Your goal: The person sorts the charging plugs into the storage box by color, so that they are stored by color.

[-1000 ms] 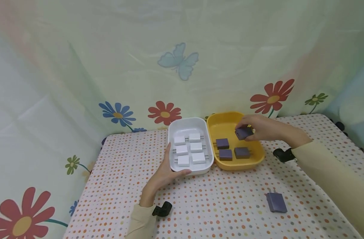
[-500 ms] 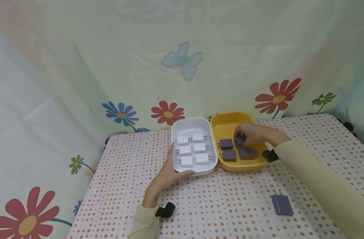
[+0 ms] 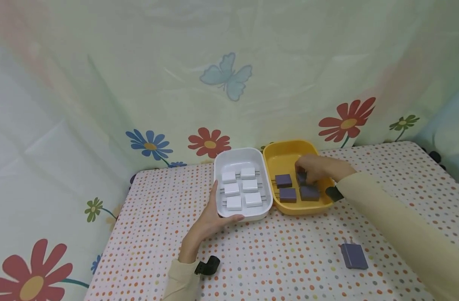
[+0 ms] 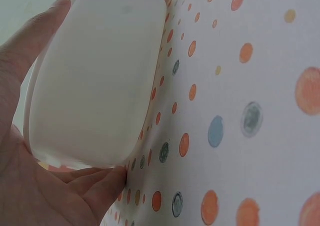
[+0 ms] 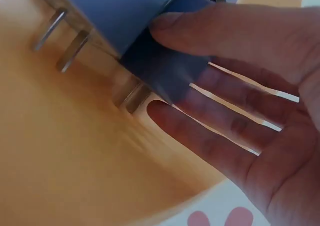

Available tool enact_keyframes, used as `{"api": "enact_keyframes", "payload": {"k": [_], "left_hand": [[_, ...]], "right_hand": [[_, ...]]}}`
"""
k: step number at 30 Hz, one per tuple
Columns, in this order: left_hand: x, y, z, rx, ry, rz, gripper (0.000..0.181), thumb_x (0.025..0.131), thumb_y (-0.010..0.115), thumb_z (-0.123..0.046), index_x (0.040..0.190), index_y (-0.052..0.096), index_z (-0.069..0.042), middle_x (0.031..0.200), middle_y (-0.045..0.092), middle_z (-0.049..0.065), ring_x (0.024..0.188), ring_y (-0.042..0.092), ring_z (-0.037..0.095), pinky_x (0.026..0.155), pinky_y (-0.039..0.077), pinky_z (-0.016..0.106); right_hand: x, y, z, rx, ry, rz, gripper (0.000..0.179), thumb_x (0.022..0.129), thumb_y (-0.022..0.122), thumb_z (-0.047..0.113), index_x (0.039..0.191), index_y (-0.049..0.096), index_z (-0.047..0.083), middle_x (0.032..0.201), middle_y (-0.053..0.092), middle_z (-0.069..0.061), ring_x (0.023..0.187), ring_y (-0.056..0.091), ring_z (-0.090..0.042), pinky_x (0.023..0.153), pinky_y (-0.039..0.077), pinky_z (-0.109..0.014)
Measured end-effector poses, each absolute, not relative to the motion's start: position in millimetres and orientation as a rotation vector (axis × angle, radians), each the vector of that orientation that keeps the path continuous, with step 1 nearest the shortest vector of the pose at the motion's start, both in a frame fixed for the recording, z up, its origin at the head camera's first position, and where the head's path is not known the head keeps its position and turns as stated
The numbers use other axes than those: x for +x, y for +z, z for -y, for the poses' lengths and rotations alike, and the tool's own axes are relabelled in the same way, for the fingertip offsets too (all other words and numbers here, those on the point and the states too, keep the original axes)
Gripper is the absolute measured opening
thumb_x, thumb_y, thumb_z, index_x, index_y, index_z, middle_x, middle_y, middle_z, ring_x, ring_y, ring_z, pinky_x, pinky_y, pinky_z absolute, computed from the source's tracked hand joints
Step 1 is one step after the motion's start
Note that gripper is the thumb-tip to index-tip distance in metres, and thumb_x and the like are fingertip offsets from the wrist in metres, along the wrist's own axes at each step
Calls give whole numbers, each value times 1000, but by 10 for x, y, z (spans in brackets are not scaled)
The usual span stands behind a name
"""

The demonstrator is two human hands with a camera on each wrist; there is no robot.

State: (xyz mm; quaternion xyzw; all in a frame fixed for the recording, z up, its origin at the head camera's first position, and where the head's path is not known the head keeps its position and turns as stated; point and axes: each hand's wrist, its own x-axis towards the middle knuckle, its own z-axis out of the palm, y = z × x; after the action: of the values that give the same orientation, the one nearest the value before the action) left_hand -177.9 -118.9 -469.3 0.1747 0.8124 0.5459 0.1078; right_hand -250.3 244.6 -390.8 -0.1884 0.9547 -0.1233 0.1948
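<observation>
My left hand (image 3: 206,219) holds the near-left corner of a white tray (image 3: 238,156), thumb along its near side and fingers along its left side. In the left wrist view the tray's smooth outer wall (image 4: 100,75) fills the hand's span. Several white plug chargers (image 3: 250,185) lie inside in two columns. Within the yellow tray (image 3: 283,161), my right hand (image 3: 313,168) pinches a purple plug charger (image 5: 167,60) between thumb and fingers. Its prongs show low over the tray floor, and it lies against another purple charger (image 5: 120,15). Two more purple chargers (image 3: 283,181) sit at the left.
The two trays stand side by side at the back of a dotted tablecloth (image 3: 282,255). One loose purple charger (image 3: 354,256) lies on the cloth at the front right, prongs pointing away. Behind the table hangs a flowered curtain (image 3: 157,75).
My right hand has lowered the purple charger from above the yellow tray down into it, behind the near-right charger. My left hand keeps its place on the white tray. The view shifted slightly.
</observation>
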Motion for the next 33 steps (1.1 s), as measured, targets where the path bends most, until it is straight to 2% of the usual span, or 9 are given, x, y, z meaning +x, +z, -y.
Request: {"api": "enact_keyframes", "payload": {"k": [6,11,16,21,24,28,33], "left_hand": [[-1754,-4726,1199,495,1633,-2372,132,83,92,-31,168,-9,-19,172,19,10,154,27,31,121,26,61],[-1736,-4741,1219,469,1623,-2383,133,83,92,-33,168,-9,-21,172,20,10,154,27,32,120,26,61],[-1750,-4746,1236,479,1618,-2393,133,83,91,-33,168,-10,-20,172,19,10,154,29,32,121,26,61],[-1770,-4739,1254,487,1619,-2396,133,84,91,-33,168,-11,-19,172,19,11,153,29,32,121,26,60],[-1777,-4737,1264,493,1617,-2401,133,83,91,-34,168,-10,-18,172,20,11,153,29,32,120,26,61],[-1786,-4737,1267,516,1634,-2394,132,83,92,-31,168,-9,-17,171,22,11,152,31,32,120,26,61],[-1789,-4754,1274,524,1631,-2386,133,83,91,-31,168,-10,-17,171,22,12,152,32,32,120,26,60]], "right_hand": [[-2500,-3920,-2386,-471,-368,-2667,30,85,79,-9,113,68,-5,103,66,-9,93,57,-26,92,54,-48],[-2457,-3912,-2350,-456,-390,-2649,28,87,76,-10,114,68,-5,104,66,-11,92,57,-26,90,55,-45],[-2305,-3737,-2243,-504,-330,-2689,26,92,74,-4,117,67,-6,111,64,-16,95,58,-26,90,54,-45],[-2018,-3496,-2198,-634,-300,-2779,27,90,80,3,114,70,-6,109,65,-15,100,64,-29,92,55,-50],[-1799,-3423,-2251,-614,-376,-2790,27,89,82,7,113,73,-3,111,66,-14,104,64,-32,91,55,-51],[-1509,-3438,-2374,-555,-476,-2790,28,89,82,8,113,73,-2,113,68,-14,104,65,-34,88,57,-50],[-1191,-3570,-2597,-471,-629,-2724,33,89,83,11,116,70,-4,111,70,-11,100,66,-32,80,60,-43]]}}
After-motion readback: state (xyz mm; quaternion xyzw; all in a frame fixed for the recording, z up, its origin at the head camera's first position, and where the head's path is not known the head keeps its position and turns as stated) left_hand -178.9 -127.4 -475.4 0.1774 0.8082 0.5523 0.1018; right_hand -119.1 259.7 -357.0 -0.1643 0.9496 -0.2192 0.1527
